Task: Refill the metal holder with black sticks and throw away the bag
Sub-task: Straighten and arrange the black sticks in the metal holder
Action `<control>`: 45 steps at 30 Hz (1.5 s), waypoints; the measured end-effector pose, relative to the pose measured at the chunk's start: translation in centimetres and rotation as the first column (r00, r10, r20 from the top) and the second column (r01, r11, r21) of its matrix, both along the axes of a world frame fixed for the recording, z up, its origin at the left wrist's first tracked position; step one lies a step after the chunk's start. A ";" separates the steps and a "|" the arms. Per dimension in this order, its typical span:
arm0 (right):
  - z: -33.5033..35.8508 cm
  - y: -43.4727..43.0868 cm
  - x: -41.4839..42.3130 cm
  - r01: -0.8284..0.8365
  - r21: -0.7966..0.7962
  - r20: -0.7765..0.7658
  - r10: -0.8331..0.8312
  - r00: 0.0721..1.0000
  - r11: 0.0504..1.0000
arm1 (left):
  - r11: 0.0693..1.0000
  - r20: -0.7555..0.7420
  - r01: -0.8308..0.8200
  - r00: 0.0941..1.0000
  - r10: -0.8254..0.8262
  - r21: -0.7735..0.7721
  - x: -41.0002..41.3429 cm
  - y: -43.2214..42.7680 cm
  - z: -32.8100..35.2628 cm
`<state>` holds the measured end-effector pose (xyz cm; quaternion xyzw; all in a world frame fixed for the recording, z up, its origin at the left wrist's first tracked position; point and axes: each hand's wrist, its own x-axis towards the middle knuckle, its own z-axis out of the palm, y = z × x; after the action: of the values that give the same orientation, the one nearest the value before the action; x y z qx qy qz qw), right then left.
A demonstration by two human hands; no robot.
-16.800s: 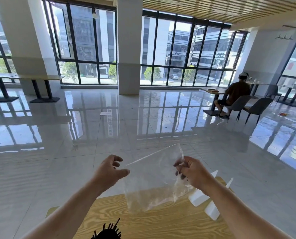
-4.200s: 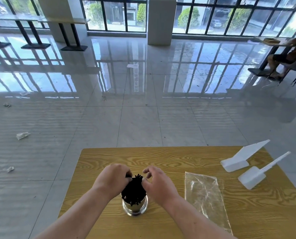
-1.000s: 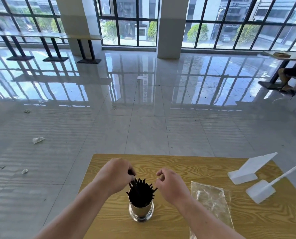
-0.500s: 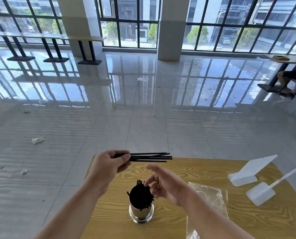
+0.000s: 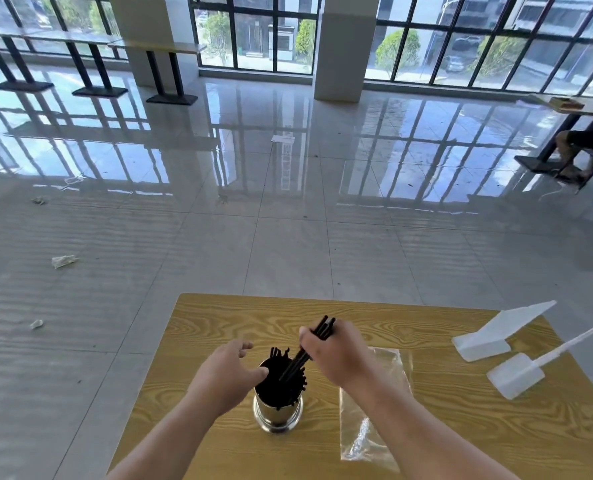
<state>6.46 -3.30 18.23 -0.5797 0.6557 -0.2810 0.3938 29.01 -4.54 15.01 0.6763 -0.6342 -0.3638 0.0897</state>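
A shiny metal holder (image 5: 278, 415) full of black sticks stands near the front middle of the wooden table (image 5: 444, 441). My right hand (image 5: 336, 355) grips a small bundle of black sticks (image 5: 322, 332), tilted, with their lower ends among the sticks in the holder. My left hand (image 5: 227, 375) hovers at the holder's left rim with its fingers loosely spread and nothing in it. The empty clear plastic bag (image 5: 367, 431) lies flat on the table right of the holder, partly hidden by my right forearm.
Two white plastic stands (image 5: 496, 332) (image 5: 516, 375) lie at the table's right side. Scraps of paper (image 5: 63, 260) dot the glossy tiled floor. A seated person (image 5: 586, 140) is at a far table on the right. Benches line the windows.
Half a second ago my left hand held the bundle level above the holder. Now my right hand has it and has tipped its lower ends into the holder; my left hand dropped to the rim.
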 end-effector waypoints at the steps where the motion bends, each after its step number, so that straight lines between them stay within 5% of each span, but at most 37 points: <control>1: -0.6 0.2 0.4 -0.013 -0.002 -0.035 0.013 0.999 1.000 | 0.999 0.023 0.032 0.999 -0.032 0.013 0.0 0.0 -0.6; 7: -2.9 1.0 1.6 -0.083 0.077 -0.188 0.097 0.977 0.994 | 0.974 0.026 0.215 0.976 -0.217 0.071 -0.9 1.1 -3.5; 12: -4.9 1.0 0.1 0.005 0.078 -0.126 0.005 0.992 0.997 | 0.954 0.056 0.301 0.952 -0.301 -0.001 -2.3 1.8 -4.3; 21: -5.9 2.5 -0.1 -0.083 0.142 -0.112 0.099 0.989 0.986 | 0.875 0.277 0.456 0.872 -0.403 -0.163 -3.6 1.2 -3.6; 32: -6.3 2.6 -0.3 -0.011 0.130 -0.104 0.025 0.994 0.991 | 0.955 0.180 0.218 0.966 -0.183 -0.203 -2.7 0.8 -4.0; 36: -6.9 2.7 -0.2 0.019 0.238 -0.100 0.005 0.995 0.971 | 0.986 0.130 0.118 0.986 -0.103 -0.114 -2.8 -0.1 -4.5; 45: -7.1 2.8 -0.2 -0.042 0.298 0.035 0.033 0.999 0.954 | 0.927 0.173 0.355 0.927 -0.332 -0.122 -3.8 -0.7 -3.4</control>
<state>6.30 -0.48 11.09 -0.5217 0.6735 -0.1798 0.4919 25.22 -5.26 11.66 0.5711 -0.7736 -0.2732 0.0275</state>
